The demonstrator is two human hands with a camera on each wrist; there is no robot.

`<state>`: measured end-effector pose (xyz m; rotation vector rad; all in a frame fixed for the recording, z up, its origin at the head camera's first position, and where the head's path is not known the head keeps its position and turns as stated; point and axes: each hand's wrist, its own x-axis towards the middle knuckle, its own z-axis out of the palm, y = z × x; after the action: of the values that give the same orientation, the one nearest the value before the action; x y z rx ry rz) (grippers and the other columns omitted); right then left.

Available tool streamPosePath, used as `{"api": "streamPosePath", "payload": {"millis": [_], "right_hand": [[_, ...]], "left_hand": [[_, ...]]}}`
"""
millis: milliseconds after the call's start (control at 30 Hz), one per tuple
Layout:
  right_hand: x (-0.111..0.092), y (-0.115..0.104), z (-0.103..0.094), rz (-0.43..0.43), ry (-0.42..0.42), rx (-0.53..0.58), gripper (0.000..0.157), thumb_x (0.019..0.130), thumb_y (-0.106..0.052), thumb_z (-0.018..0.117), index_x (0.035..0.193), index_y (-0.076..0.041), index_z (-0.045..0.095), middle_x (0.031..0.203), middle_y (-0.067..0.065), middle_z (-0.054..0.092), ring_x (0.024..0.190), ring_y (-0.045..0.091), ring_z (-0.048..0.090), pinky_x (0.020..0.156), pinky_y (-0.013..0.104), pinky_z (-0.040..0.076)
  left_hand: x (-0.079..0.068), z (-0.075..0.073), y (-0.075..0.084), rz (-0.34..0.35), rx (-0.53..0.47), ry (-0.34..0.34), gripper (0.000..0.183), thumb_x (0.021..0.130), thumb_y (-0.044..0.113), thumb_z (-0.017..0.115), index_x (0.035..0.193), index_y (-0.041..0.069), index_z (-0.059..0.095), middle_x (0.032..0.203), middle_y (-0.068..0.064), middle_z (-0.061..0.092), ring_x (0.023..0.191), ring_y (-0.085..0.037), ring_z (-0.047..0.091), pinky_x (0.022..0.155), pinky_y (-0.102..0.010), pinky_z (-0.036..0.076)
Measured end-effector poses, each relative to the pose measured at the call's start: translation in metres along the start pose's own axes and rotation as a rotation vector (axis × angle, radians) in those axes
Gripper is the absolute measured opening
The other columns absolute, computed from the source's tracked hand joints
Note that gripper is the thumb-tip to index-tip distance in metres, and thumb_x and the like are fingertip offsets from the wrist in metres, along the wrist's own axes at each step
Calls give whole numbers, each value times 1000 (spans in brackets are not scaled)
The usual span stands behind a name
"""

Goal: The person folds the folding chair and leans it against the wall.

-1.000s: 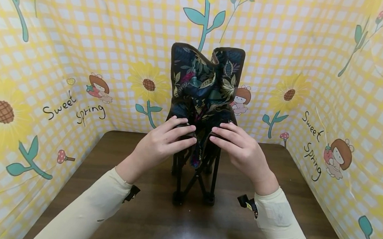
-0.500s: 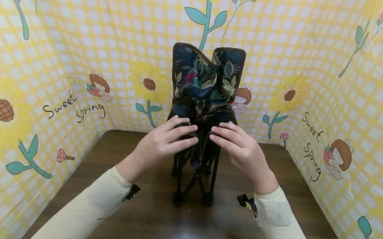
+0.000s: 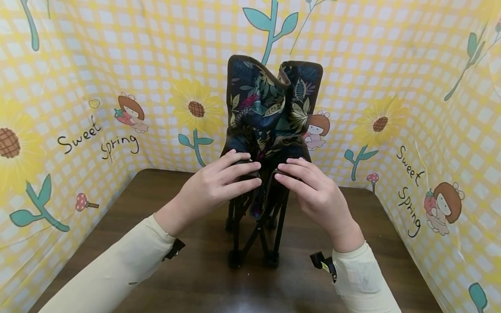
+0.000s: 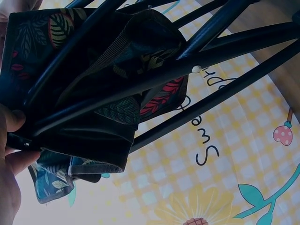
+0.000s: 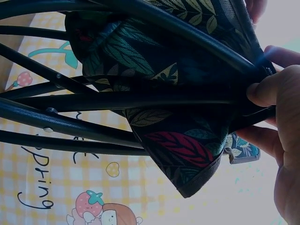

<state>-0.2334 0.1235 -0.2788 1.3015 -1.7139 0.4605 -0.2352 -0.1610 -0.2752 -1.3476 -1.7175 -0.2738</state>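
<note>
One folding chair (image 3: 273,111) is stood upright on one bench (image 3: 244,296). By two hands it is held: the left hand (image 3: 213,183) at its seven o'clock, the right hand (image 3: 322,197) at five, both grips clamped on its frame (image 5: 140,99), fingers (image 3: 239,170) pointed inward.

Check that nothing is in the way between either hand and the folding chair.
Nothing visible is in the way. The left hand and the right hand already hold the near side of the folding chair directly, one on each side, and neither wrist view shows another object caught between hand and chair.
</note>
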Motion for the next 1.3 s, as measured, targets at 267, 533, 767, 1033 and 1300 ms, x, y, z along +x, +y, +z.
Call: {"api": "streamPosePath", "payload": {"millis": [267,533,767,1033,1300], "right_hand": [[2,1,1,-5,13,25,28,104,1,53,122,-4,74,122,15,71,115,38,67,109,44,50],[4,0,1,-4,10,25,27,104,0,53,122,-4,73,122,15,71,116,37,66,109,44,50],[5,0,3,-9,9,24,27,104,0,54,122,-4,73,123,16,70,117,37,66,109,45,50],[5,0,3,-8,7,34,26,104,0,54,122,-4,73,123,17,70,117,37,66,108,46,50],[7,0,2,-7,11,28,28,104,3,52,123,-3,73,123,17,70,117,37,66,109,46,50]], "left_hand": [[2,0,1,-17,-11,-12,38,92,-6,70,125,13,72,137,-11,66,127,-33,61,109,-53,48],[4,0,0,-21,-56,7,37,90,-7,72,123,11,73,135,-12,67,126,-34,62,109,-54,49],[3,1,-1,-20,-52,11,38,90,-8,72,122,11,73,135,-12,67,126,-34,62,108,-54,49],[1,3,0,-31,-59,20,36,91,-8,71,121,10,74,136,-12,67,128,-34,61,109,-55,48],[2,4,-2,-25,-73,19,36,91,-7,71,122,10,74,137,-12,66,129,-34,60,110,-54,47]]}}
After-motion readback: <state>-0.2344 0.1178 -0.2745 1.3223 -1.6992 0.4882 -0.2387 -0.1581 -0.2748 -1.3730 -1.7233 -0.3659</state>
